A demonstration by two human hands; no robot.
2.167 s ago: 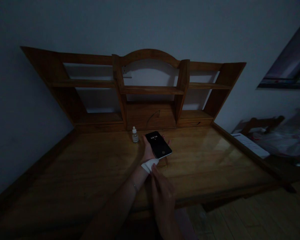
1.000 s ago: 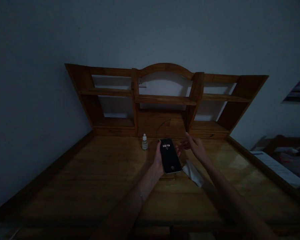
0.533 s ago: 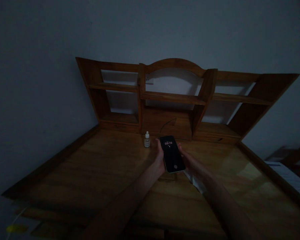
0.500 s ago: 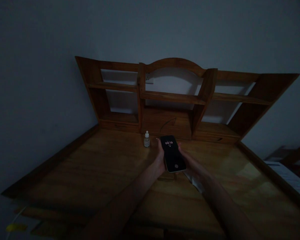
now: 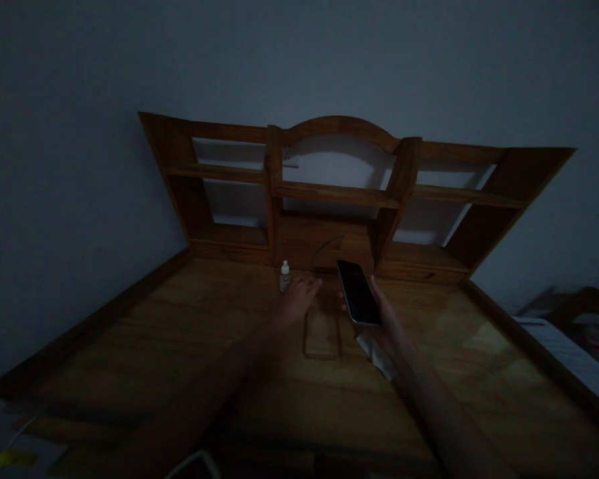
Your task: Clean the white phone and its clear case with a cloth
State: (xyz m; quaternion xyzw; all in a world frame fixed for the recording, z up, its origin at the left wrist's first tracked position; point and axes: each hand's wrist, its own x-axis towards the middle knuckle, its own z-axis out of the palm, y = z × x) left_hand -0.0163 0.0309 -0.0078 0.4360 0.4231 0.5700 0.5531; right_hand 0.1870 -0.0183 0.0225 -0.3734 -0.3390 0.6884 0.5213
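A smartphone (image 5: 362, 296) with a dark screen is gripped in my right hand (image 5: 383, 309), tilted, above the wooden desk. Away from the phone, my left hand (image 5: 301, 297) is open over the desk, fingers stretched forward and nothing seen in them. Just beyond it stands a small clear dropper bottle (image 5: 284, 274) with a white top, its lower part partly hidden by the hand. Flat on the desk between my forearms lies a clear phone case (image 5: 322, 339) with a brownish rim. A crumpled white tissue (image 5: 376, 357) lies beneath my right wrist.
A wooden shelf unit (image 5: 332, 193) with several compartments spans the desk's back edge against the wall. To the right, papers (image 5: 564, 352) lie beyond the desk's raised edge. A white-rimmed object (image 5: 199, 459), unclear in kind, shows at the bottom edge.
My left hand has let go of the phone and moved left toward the bottle. The phone, now in my right hand alone, has shifted right and its lit clock has gone dark. The case is uncovered.
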